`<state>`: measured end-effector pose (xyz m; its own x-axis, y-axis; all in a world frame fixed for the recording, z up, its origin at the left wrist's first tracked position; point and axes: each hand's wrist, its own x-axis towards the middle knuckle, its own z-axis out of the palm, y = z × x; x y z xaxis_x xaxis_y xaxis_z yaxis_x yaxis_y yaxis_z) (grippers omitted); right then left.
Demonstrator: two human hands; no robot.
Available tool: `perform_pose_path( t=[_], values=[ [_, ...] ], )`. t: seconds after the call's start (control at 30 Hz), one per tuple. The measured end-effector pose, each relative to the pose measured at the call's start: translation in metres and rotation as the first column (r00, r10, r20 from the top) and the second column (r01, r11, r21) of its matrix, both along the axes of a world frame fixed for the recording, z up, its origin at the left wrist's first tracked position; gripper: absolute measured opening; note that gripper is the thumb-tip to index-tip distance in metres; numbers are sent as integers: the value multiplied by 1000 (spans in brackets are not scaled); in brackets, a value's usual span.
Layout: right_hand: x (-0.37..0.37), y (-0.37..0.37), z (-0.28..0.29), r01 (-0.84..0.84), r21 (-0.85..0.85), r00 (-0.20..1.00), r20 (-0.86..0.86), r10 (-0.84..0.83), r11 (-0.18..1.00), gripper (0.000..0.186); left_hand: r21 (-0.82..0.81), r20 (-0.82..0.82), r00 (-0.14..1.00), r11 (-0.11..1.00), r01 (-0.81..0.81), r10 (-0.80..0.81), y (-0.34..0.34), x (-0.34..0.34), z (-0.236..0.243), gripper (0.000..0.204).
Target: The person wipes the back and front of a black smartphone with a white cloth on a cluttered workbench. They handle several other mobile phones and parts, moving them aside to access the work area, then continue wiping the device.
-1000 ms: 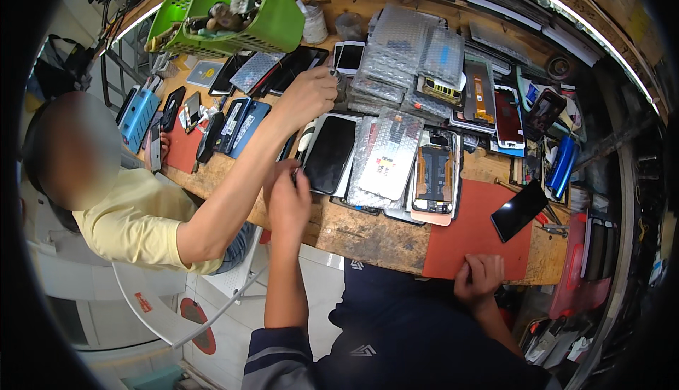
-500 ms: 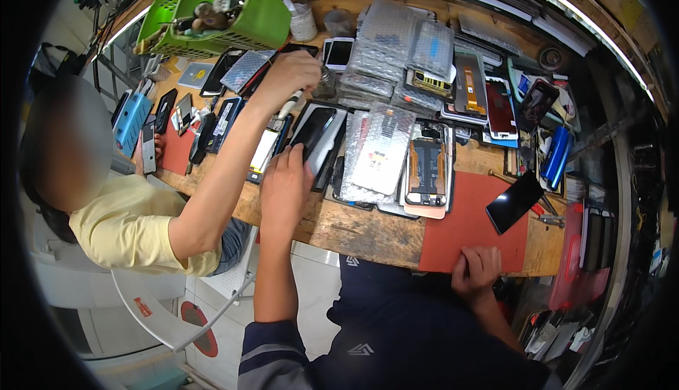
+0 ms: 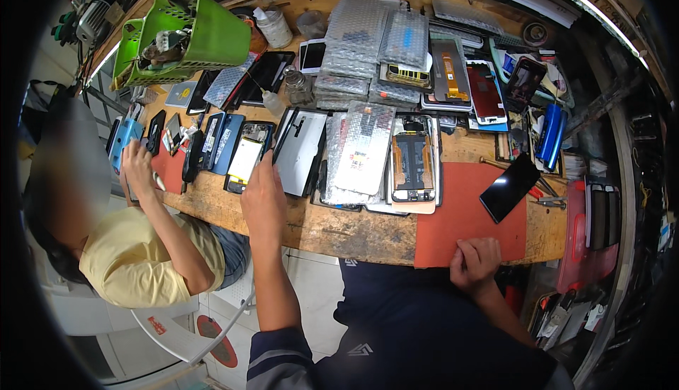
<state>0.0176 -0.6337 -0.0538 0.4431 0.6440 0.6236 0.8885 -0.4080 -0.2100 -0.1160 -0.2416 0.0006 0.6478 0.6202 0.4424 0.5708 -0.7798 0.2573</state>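
My left hand (image 3: 263, 188) is closed around a slim black phone (image 3: 288, 133), held nearly edge-on over a pale grey rectangular panel (image 3: 298, 160). An open phone with a white part (image 3: 245, 160) lies left of it. My right hand (image 3: 474, 263) rests with curled fingers at the front edge of the red mat (image 3: 442, 213), holding nothing visible. A black phone (image 3: 508, 187) lies beyond it on the mat, near small tools (image 3: 548, 202). A phone with exposed battery (image 3: 414, 164) lies between my hands, beside bubble-wrapped parts (image 3: 361, 148).
A co-worker in yellow (image 3: 141, 252) sits at left, holding a pale tool (image 3: 157, 179) above another red mat. Green baskets (image 3: 184, 40) stand at back left. Glass jars (image 3: 298, 86) and stacked bubble-wrapped panels (image 3: 353, 36) fill the back of the wooden bench (image 3: 339, 234).
My left hand has shifted left and lifted the black phone off the pale panel. The co-worker's hand has withdrawn leftward from the middle. The view has shifted slightly.
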Motion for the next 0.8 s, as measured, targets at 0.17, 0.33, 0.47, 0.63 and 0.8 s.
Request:
perform_pose_path(
  t=[0.17, 0.33, 0.47, 0.63, 0.8],
  values=[
    [1, 0, 1, -14, -1, 1000, -1, 14, 1000, 26, -13, 83, 997, 1000, -3, 4, 1, -1, -3, 29],
    [0, -1, 0, -8, 4, 1000, 0, 8, 1000, 26, 9, 189, 981, 999, 40, -41, 15, -3, -2, 29],
    [-1, -1, 0, 3, -4, 1000, -8, -3, 1000, 26, -84, 199, 980, 996, 25, -8, 25, -2, -2, 30],
    [0, -1, -1, -12, 25, 1000, -11, 12, 1000, 26, 31, 152, 988, 999, 32, -36, 30, 2, -13, 34],
    [-1, -4, -1, -17, 6, 999, -36, 17, 1000, 28, 57, 112, 990, 995, 81, -87, 40, -4, -19, 38]
  ],
)
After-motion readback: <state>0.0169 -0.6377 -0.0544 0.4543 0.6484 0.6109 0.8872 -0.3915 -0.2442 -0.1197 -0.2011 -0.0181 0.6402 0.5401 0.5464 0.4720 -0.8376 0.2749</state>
